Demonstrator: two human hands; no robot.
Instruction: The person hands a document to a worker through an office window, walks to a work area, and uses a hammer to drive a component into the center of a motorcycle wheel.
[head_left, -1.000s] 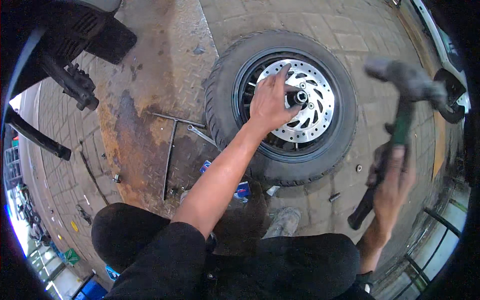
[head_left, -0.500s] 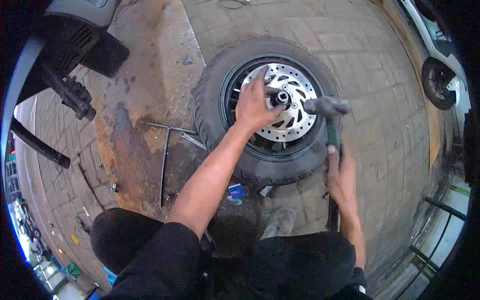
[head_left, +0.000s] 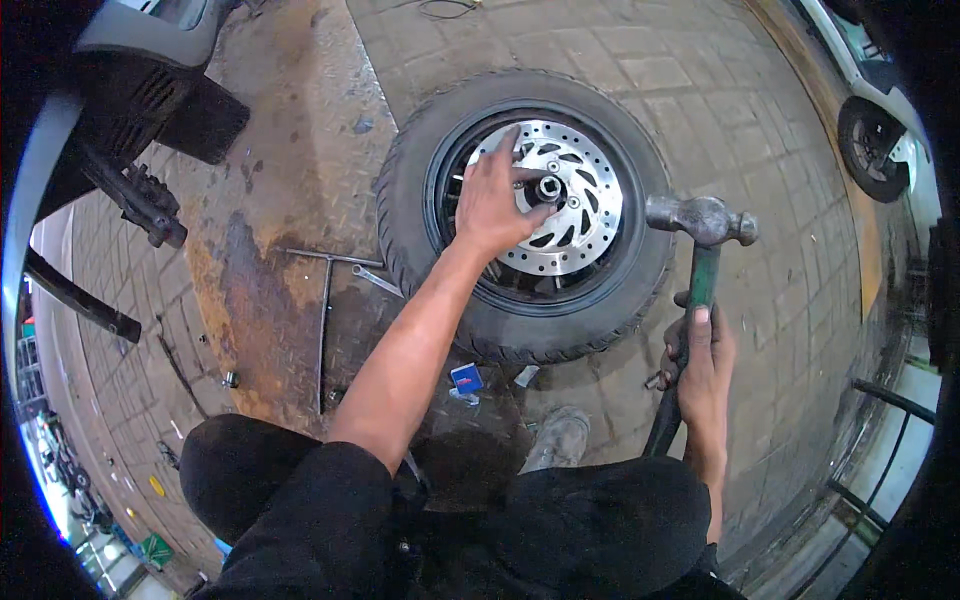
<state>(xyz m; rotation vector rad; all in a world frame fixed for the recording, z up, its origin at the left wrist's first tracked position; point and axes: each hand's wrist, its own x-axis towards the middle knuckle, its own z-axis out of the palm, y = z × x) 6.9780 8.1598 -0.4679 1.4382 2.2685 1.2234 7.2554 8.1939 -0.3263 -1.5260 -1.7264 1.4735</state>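
A wheel with a black tyre (head_left: pixel 560 335) lies flat on the ground, its silver perforated brake disc (head_left: pixel 556 255) facing up. My left hand (head_left: pixel 488 205) reaches over the disc, thumb and fingers round a dark socket (head_left: pixel 549 188) upright at the hub's centre; its forefinger stretches toward the disc's upper edge. My right hand (head_left: pixel 705 365) is wrapped round the green-and-black handle of a ball-peen hammer (head_left: pixel 700 218), whose head is raised just right of the tyre.
A T-handle wrench (head_left: pixel 325 310), a spanner (head_left: pixel 378 280) and a small blue box (head_left: pixel 466 378) lie near the tyre on a rusty metal plate (head_left: pixel 240 310) and paving. Dark vehicle parts (head_left: pixel 150 190) overhang at left; a white scooter (head_left: pixel 875 150) stands at right.
The hammer swung leftward from the far right toward the hub, then drew back a little to the right. My left hand stays at the hub. The view has shifted slightly.
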